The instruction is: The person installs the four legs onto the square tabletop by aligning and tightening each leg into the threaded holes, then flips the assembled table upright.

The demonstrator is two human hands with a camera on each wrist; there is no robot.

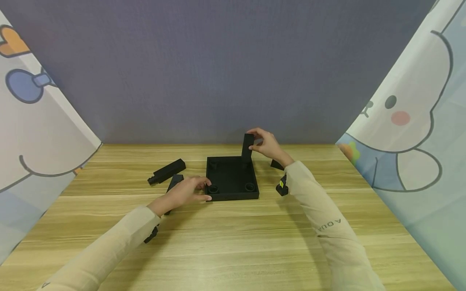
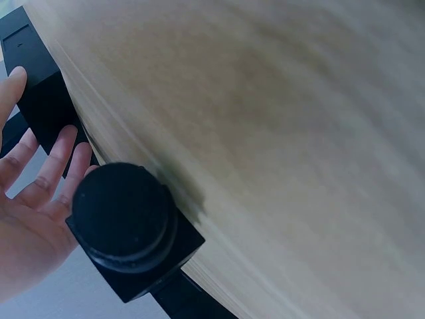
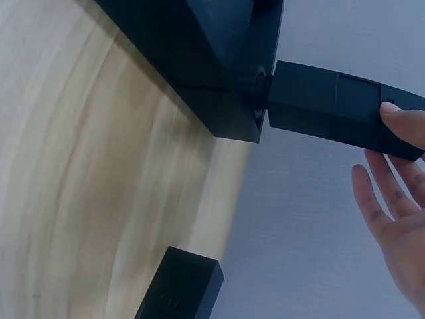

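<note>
A black square tray-like frame (image 1: 233, 178) with raised sides and round sockets at its corners lies on the wooden table. My right hand (image 1: 267, 143) holds a black rectangular leg (image 1: 247, 147) upright at the frame's far right corner, thumb on one face and fingers on another. In the right wrist view, the leg's narrow lower end meets the round socket (image 3: 255, 90); how deep it sits is hidden. My left hand (image 1: 189, 190) grips the near left corner of the frame, its thumb on the front side and its fingers on the left side.
Left of the frame lies a black leg (image 1: 167, 171) with a notched end. Another leg (image 1: 176, 180) lies partly under my left hand; a round-capped end (image 2: 123, 212) shows up close. One more leg (image 1: 276, 164) is partly hidden by my right arm. A grey panel (image 1: 225, 72) stands behind.
</note>
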